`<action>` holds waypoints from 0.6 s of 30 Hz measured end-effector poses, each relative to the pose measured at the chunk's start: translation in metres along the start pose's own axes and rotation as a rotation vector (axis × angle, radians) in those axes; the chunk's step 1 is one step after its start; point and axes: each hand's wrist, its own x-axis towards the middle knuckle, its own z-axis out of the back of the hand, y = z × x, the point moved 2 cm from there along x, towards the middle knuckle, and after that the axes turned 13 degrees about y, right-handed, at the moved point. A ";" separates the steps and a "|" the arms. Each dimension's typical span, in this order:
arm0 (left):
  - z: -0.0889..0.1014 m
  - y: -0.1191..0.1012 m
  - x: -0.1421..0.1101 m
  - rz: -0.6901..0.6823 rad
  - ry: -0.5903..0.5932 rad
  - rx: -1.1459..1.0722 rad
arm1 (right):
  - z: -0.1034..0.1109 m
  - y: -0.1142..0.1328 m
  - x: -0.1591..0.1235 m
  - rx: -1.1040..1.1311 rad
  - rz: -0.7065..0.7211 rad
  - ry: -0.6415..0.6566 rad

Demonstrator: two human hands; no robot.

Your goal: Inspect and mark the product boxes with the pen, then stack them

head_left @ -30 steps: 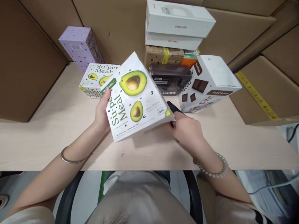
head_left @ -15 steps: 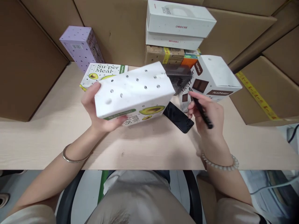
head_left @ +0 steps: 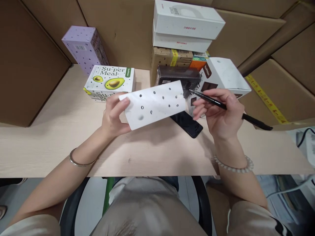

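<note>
My left hand (head_left: 114, 114) grips a white box (head_left: 154, 103) by its left end and holds it above the light wooden desk (head_left: 61, 131). The box's narrow white side with small black rings faces up. My right hand (head_left: 219, 113) is closed around a black pen (head_left: 231, 109). The pen's tip points left and sits just off the box's upper right corner. A black phone (head_left: 188, 124) lies flat on the desk under the box and between my hands.
A second avocado-print box (head_left: 110, 82) lies behind my left hand, beside a tall lilac box (head_left: 85, 49). A black box (head_left: 178, 78), a white chocolate-print box (head_left: 222, 77) and stacked white boxes (head_left: 185, 26) stand at the back. Brown cardboard (head_left: 29, 62) walls the desk.
My left hand turned the box from its avocado front to its narrow white side. My right hand picked up the pen and brought its tip to the box's right corner.
</note>
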 end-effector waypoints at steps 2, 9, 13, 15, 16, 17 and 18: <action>0.003 -0.010 0.009 -0.100 -0.034 0.031 | -0.009 0.007 0.002 -0.067 0.046 0.025; 0.004 -0.036 0.023 -0.144 -0.050 0.122 | -0.064 0.036 0.015 -0.221 0.163 0.352; 0.001 -0.049 0.025 -0.226 -0.110 0.247 | -0.087 0.034 0.025 -0.261 0.139 0.509; 0.001 -0.052 0.025 -0.259 -0.139 0.259 | -0.091 0.028 0.028 -0.280 0.116 0.538; 0.001 -0.053 0.024 -0.262 -0.145 0.241 | -0.092 0.025 0.029 -0.299 0.109 0.547; 0.001 -0.053 0.024 -0.250 -0.143 0.216 | -0.093 0.024 0.029 -0.322 0.108 0.556; 0.000 -0.053 0.023 -0.231 -0.134 0.199 | -0.093 0.023 0.028 -0.349 0.104 0.565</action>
